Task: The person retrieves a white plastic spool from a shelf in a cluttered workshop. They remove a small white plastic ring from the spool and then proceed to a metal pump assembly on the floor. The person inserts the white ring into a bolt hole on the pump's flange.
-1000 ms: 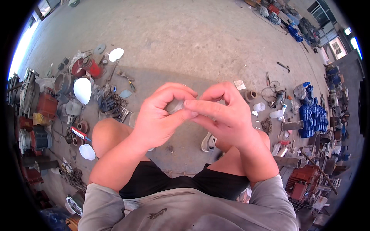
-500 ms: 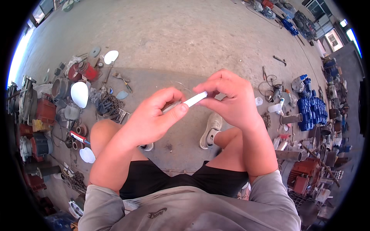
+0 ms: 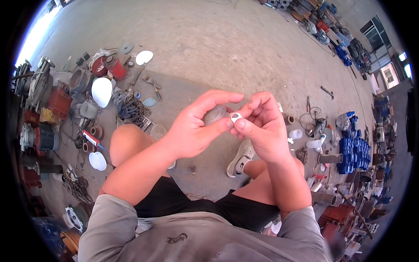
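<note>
A small white tube (image 3: 236,117), its round end turned up and showing a dark opening, sits between my two thumbs. My left hand (image 3: 185,129) presses its thumb tip against the tube's near side, with the index finger stretched out above. My right hand (image 3: 267,131) pinches the tube with its thumb, the other fingers curled behind. A clear round plastic piece (image 3: 214,114) shows in the gap between my left thumb and index finger. Whether that hand touches it or it lies beyond, I cannot tell. The tube's lower part is hidden.
At the left lie a red-and-white sealant cartridge (image 3: 92,139), white oval sheets (image 3: 102,92), a brush (image 3: 153,87), a chain and motors. Blue castings (image 3: 353,155), a pipe (image 3: 330,158), a hammer (image 3: 327,92) and clear cups (image 3: 296,134) are on the right.
The white tube has turned from lying lengthwise across my hands to showing its round end. My left index finger has straightened, and the clear round piece shows more fully.
</note>
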Demonstrator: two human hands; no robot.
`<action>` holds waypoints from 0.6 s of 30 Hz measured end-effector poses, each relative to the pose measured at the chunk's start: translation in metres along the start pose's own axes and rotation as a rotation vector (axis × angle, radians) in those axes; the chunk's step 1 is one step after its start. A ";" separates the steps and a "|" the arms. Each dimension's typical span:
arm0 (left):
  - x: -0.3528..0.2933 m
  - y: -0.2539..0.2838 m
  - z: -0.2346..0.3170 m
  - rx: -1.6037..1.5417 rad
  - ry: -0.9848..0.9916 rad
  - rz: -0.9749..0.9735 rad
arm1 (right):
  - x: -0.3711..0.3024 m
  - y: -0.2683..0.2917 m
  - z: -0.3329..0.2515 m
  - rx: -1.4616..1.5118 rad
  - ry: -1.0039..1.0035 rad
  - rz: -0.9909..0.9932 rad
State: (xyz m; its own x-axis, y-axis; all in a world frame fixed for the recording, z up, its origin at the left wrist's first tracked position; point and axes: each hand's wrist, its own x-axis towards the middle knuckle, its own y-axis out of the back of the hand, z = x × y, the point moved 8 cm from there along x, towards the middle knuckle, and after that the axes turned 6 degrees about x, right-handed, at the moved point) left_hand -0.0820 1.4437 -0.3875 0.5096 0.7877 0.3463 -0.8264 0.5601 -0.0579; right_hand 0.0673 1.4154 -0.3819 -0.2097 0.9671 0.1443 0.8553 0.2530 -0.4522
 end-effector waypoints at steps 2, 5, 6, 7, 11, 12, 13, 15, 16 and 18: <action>0.001 0.002 0.002 0.052 -0.028 -0.007 | 0.001 0.001 0.002 0.020 -0.013 0.018; 0.000 0.004 0.000 0.065 -0.008 0.000 | 0.003 0.004 0.001 -0.038 -0.058 0.062; 0.001 0.006 -0.005 0.095 -0.017 0.009 | 0.003 0.004 -0.004 -0.091 -0.053 0.089; 0.002 0.007 -0.007 0.123 -0.027 0.017 | 0.003 0.005 -0.007 -0.144 -0.049 0.117; 0.001 0.010 -0.018 0.039 0.106 0.111 | 0.003 -0.009 -0.035 -0.920 0.316 -0.081; 0.000 0.009 -0.021 -0.012 0.157 0.111 | 0.002 -0.014 -0.033 -0.982 0.338 -0.102; -0.001 0.008 -0.024 -0.063 0.209 0.112 | 0.002 -0.019 -0.030 -1.045 0.359 -0.124; -0.004 0.006 -0.029 -0.028 0.234 0.091 | 0.000 -0.025 -0.024 -1.097 0.376 -0.057; -0.005 0.005 -0.032 -0.010 0.246 0.081 | 0.000 -0.025 -0.022 -1.138 0.395 -0.058; -0.007 0.005 -0.034 0.095 0.236 0.048 | 0.003 -0.024 -0.019 -1.190 0.401 -0.066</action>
State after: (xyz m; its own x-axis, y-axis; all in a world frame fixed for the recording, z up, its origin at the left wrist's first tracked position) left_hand -0.0817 1.4499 -0.4217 0.5015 0.8573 0.1162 -0.8643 0.5024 0.0232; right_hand 0.0556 1.4116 -0.3536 -0.2886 0.8241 0.4874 0.7889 -0.0839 0.6088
